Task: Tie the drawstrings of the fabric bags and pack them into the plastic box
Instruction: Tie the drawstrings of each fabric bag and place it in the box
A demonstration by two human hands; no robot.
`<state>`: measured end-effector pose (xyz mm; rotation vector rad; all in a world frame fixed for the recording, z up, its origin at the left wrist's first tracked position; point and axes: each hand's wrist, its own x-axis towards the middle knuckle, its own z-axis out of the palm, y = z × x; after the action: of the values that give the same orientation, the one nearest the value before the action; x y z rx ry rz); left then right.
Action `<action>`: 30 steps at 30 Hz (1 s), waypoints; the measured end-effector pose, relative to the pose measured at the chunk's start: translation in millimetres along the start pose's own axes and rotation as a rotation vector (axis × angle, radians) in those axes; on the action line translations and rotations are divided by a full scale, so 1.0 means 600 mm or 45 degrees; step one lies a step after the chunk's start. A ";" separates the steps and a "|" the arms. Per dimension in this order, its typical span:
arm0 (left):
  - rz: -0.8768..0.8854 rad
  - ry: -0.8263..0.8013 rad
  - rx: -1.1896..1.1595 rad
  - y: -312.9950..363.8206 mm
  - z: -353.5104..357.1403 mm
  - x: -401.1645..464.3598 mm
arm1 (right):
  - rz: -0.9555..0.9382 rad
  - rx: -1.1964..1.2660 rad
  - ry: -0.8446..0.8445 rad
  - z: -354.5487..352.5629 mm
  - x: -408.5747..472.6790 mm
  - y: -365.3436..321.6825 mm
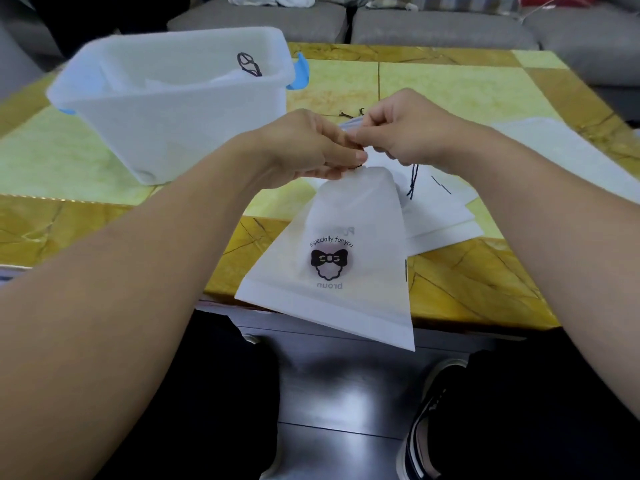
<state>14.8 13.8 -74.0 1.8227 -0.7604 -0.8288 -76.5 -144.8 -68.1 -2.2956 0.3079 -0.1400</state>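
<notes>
both hands are up over the near edge of the table, working at the gathered neck of a white fabric bag [341, 258]. the left hand [311, 150] has its fingers curled and pinching the bunched top of the bag, and the right hand [401, 133] is pinching the dark drawstring [412, 180], whose loose end hangs down below it. the bag hangs from their grip, its bottom edge past the table's edge, the printed bow design facing us.

by the look of it this is somewhere in the middle of the job. the plastic box [173, 109] stands on the far left of the table, and at least one bag with a knotted dark cord seems to lie inside it already, though the frosted wall blurs how many. the knot on the bag in hand does not look finished, so i'd judge tying is the step now, with packing it next. a few flat white bags [446, 216] lie stacked on the table just behind and right of the hands, apparently untied.

the table [450, 84] has a yellow and amber marbled top. a grey sofa [433, 26] runs behind it, and the floor below is dark and glossy.
</notes>
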 end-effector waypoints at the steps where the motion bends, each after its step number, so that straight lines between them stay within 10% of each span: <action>1: -0.002 0.022 0.036 -0.001 0.002 0.001 | 0.005 0.103 0.010 0.002 0.000 -0.004; 30: -0.155 0.290 -0.498 0.001 0.024 0.021 | 0.292 0.564 -0.011 0.021 -0.001 0.036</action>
<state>10.5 -3.4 -80.5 1.5848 -0.3167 -0.7693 -78.5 -149.5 -92.4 -1.8092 0.4819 -0.0723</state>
